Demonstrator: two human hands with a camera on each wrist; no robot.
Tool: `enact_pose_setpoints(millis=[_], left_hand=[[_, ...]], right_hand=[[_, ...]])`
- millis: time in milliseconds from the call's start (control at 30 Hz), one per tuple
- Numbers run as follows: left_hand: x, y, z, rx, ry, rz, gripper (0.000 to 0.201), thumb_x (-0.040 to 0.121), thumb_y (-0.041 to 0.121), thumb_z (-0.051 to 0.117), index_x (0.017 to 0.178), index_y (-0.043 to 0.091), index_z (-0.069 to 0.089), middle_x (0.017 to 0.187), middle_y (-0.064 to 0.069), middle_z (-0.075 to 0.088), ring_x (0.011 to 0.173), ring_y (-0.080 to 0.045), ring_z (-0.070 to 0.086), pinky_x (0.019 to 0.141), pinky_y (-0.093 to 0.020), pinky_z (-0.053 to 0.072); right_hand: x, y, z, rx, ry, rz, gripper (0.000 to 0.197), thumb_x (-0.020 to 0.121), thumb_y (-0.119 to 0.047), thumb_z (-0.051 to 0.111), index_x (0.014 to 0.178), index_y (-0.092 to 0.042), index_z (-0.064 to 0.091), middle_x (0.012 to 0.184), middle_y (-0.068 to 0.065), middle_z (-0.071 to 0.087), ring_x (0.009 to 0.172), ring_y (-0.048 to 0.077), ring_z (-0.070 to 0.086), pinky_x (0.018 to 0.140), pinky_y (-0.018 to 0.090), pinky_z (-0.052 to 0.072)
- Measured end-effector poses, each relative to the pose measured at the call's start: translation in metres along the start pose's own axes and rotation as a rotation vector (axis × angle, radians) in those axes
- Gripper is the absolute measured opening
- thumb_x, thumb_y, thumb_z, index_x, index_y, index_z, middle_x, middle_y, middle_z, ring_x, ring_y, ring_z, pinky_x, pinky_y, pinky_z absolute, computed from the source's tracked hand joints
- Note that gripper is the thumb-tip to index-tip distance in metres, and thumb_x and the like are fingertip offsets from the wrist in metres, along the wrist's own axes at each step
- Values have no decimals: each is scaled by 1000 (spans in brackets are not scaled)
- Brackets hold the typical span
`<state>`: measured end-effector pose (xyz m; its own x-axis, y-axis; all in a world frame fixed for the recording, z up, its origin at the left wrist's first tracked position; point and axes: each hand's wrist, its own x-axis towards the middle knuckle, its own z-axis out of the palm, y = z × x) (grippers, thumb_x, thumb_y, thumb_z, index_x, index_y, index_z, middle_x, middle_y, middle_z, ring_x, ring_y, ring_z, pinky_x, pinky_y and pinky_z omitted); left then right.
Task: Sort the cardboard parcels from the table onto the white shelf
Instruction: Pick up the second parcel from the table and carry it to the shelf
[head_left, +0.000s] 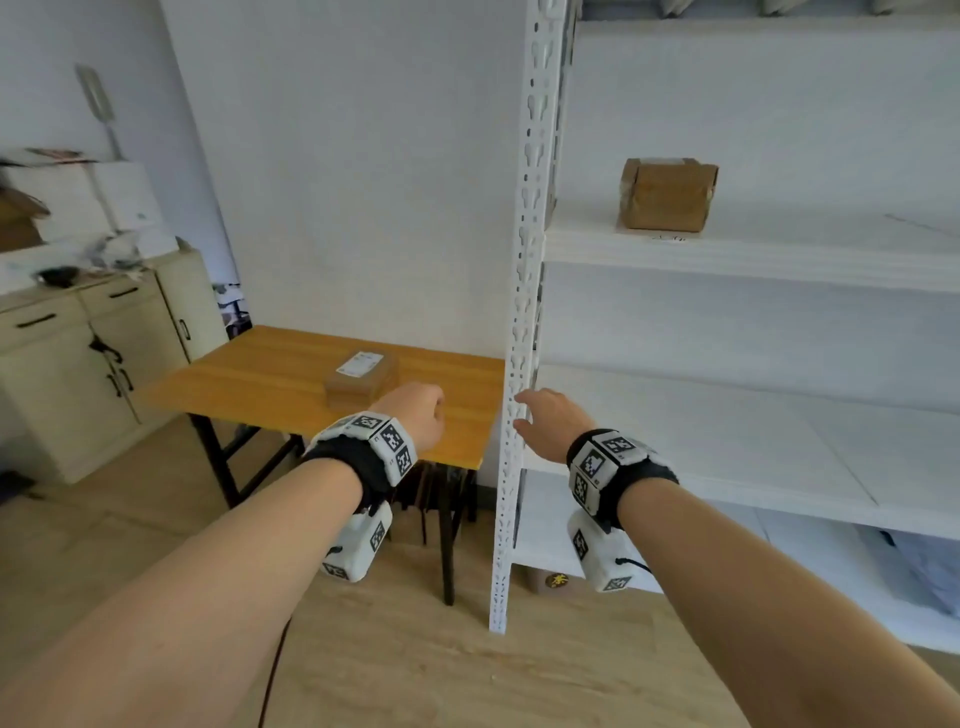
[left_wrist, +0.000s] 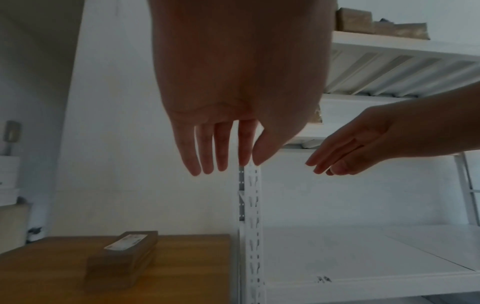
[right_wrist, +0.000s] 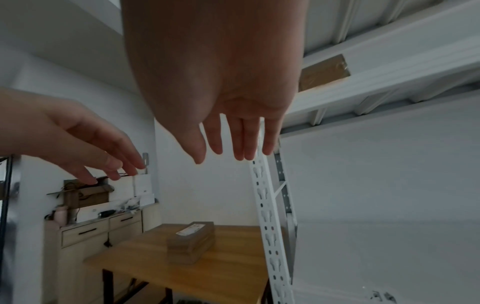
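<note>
A flat cardboard parcel (head_left: 361, 383) with a white label lies on the wooden table (head_left: 270, 384); it also shows in the left wrist view (left_wrist: 122, 259) and the right wrist view (right_wrist: 191, 242). My left hand (head_left: 415, 415) hovers just in front of it, fingers straight and empty (left_wrist: 221, 148). My right hand (head_left: 545, 421) is beside the shelf's perforated post (head_left: 524, 312), fingers relaxed and empty (right_wrist: 233, 139). A second cardboard parcel (head_left: 667, 195) stands on an upper board of the white shelf (head_left: 727, 249).
A beige cabinet (head_left: 78, 364) with clutter on top stands at the left by the wall. The shelf's middle board (head_left: 727, 447) is bare. More parcels (left_wrist: 376, 26) sit on the highest board. Wooden floor lies under the table.
</note>
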<state>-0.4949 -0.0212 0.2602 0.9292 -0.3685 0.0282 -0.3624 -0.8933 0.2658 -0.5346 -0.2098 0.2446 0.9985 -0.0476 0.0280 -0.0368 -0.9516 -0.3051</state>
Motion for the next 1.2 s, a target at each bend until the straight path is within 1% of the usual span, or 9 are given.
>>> enact_pose_setpoints(millis=[67,167,300,500,633,800,933,1000,1200], left_hand=[[8,-22,2,-8,-6,-28,37,96,24,41,131,15,50,120,-8,63,93,-23,64,73,-32,50],[26,-59,9,-20,-11,-56,38,96,24,42,132,16,50,125,-7,61,103,-23,63,83,-33,53],[62,-117,11,-37,-28,-83,38,96,24,42,132,17,50,129,-5,60,109,-23,61,82,-31,51],[123,-207,1,-48,-81,-109,35,96,21,42,129,16,52,118,-7,65,83,-20,59,69,-28,45],[168,-268,0,-44,-124,-123,35,96,22,42,128,15,52,125,-6,62,98,-21,63,80,-32,53],[224,-330,7,-60,-206,-133,36,97,20,41,131,15,51,133,-6,57,111,-23,60,89,-32,51],[271,-365,17,-80,-227,-117,34,96,21,41,128,15,54,123,-6,62,89,-21,61,71,-28,46],[294,-380,26,-95,-232,-122,35,96,22,41,128,15,53,121,-7,63,80,-18,56,67,-27,43],[358,-420,73,-182,-272,-116,41,96,20,43,137,13,44,130,-8,59,99,-19,64,77,-25,49]], right_hand=[[18,-12,14,-6,-20,-6,41,94,-21,43,133,-11,48,138,12,52,123,30,52,100,41,46],[48,-32,37,-11,-48,-14,45,94,-21,43,138,-14,45,143,10,48,128,29,49,102,41,44],[100,-65,64,-33,-95,-25,49,96,-23,42,143,-14,38,149,10,42,134,28,43,107,41,41],[185,-117,101,-25,-144,-8,44,96,-21,41,139,-13,42,144,11,47,128,29,49,101,42,46],[238,-149,121,-14,-177,29,43,96,-21,41,139,-13,43,144,10,47,128,29,49,101,42,46],[304,-176,148,-6,-208,63,42,97,-22,41,137,-12,45,143,10,49,128,29,50,101,41,46],[358,-184,175,20,-250,105,45,97,-20,40,142,-15,40,148,8,44,131,27,47,103,40,44],[383,-184,189,34,-265,119,45,97,-20,39,142,-16,39,148,8,43,132,27,47,103,40,45],[448,-180,233,99,-258,135,43,98,-21,39,140,-15,42,146,8,46,129,28,48,101,40,45]])
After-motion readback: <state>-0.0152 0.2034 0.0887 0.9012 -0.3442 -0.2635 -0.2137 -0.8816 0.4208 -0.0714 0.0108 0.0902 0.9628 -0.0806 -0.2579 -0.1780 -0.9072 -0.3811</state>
